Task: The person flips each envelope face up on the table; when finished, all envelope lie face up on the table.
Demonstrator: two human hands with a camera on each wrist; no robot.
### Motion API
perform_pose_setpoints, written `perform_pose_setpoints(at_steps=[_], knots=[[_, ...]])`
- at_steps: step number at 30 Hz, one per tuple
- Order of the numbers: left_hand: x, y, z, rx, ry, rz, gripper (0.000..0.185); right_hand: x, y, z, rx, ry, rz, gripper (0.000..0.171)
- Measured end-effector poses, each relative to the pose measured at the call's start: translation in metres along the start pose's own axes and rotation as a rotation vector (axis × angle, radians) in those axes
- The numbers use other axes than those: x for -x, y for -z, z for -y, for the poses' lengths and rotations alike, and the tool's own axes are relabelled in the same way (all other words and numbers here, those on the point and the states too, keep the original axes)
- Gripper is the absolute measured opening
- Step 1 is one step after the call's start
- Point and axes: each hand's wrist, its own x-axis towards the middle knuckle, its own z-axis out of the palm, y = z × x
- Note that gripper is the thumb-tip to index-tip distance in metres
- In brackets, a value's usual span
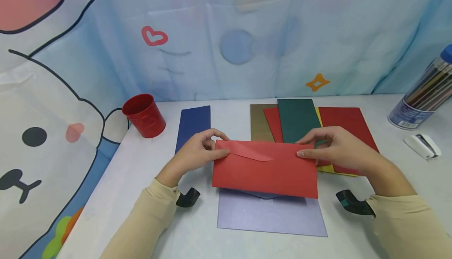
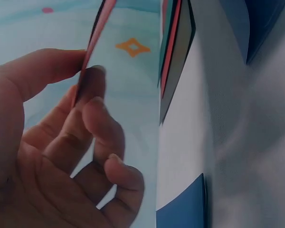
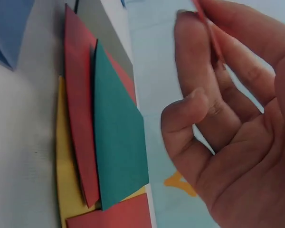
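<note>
A red envelope (image 1: pixel 265 174) with its flap side showing is held up between both hands in the head view. My left hand (image 1: pixel 199 151) pinches its upper left corner between thumb and fingers. At the upper right corner, my right hand (image 1: pixel 332 147) pinches it the same way. Below it on the table lies a pale lavender envelope (image 1: pixel 270 217), its upper part covered by the red one. In the left wrist view the red envelope (image 2: pixel 96 38) appears edge-on between thumb and fingertips. Only a sliver of the red envelope (image 3: pixel 213 35) shows in the right wrist view.
Behind the hands lie a dark blue envelope (image 1: pixel 194 125), a green envelope (image 1: pixel 298 119), a gold envelope (image 1: pixel 261 123) and more red and yellow ones. A red cup (image 1: pixel 144 115) stands left; a pencil jar (image 1: pixel 423 94) and a white stapler-like object (image 1: pixel 422 146) are right.
</note>
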Motion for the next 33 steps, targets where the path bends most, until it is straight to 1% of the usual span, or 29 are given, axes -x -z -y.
perform_pose_setpoints(at_steps=[6,9,12,15,20,24,27,33], knots=[[0.001,0.000,0.001,-0.092,0.109,0.124,0.029,-0.004,-0.007,-0.005,0.129,0.019,0.079,0.023],[0.001,-0.001,0.002,-0.138,0.137,0.190,0.029,-0.006,-0.011,-0.007,0.156,0.003,0.129,0.020],[0.002,-0.003,0.003,-0.168,0.144,0.247,0.028,-0.007,-0.013,-0.008,0.168,-0.001,0.172,0.019],[0.002,-0.004,0.005,-0.209,0.125,0.293,0.026,-0.007,-0.015,-0.009,0.163,-0.004,0.204,0.018],[0.002,-0.009,0.006,-0.306,0.052,0.337,0.024,-0.008,-0.017,-0.008,0.141,-0.020,0.250,0.018],[0.002,-0.012,0.006,-0.343,0.002,0.333,0.022,-0.009,-0.019,-0.009,0.150,-0.020,0.278,0.017],[0.003,-0.014,0.006,-0.348,-0.018,0.326,0.021,-0.010,-0.021,-0.011,0.164,-0.016,0.279,0.016],[0.003,-0.017,0.008,-0.360,-0.022,0.338,0.021,-0.011,-0.024,-0.013,0.183,-0.027,0.262,0.018]])
